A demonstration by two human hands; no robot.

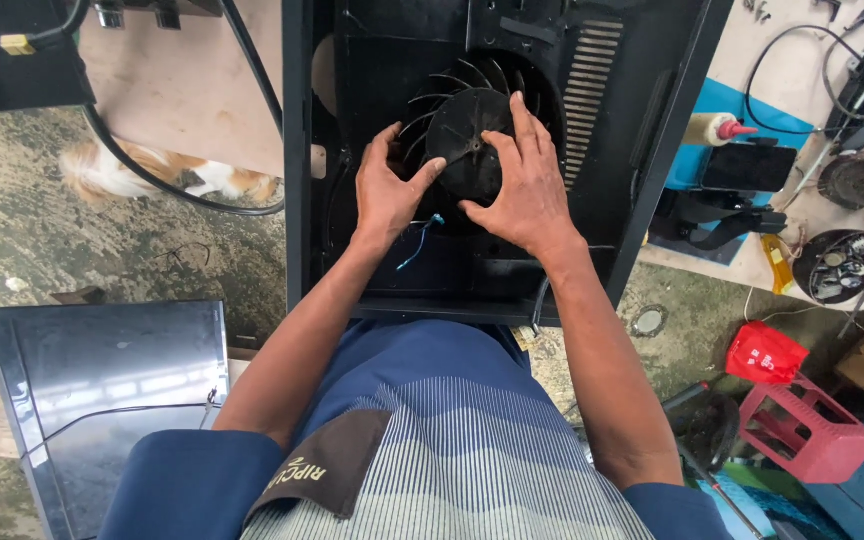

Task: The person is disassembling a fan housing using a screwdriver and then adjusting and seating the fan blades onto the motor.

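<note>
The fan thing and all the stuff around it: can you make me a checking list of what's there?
Surface: black appliance housing, open, lying flat.
Job's things: black fan wheel seated in the housing.
Clutter: glue bottle, phone, red crate, dark glass panel.
Grippers: left hand and right hand both grip the fan wheel's edge.
Cables: blue wire below the fan; black cable across the floor.
Surroundings: concrete floor, an animal's furry tail.
</note>
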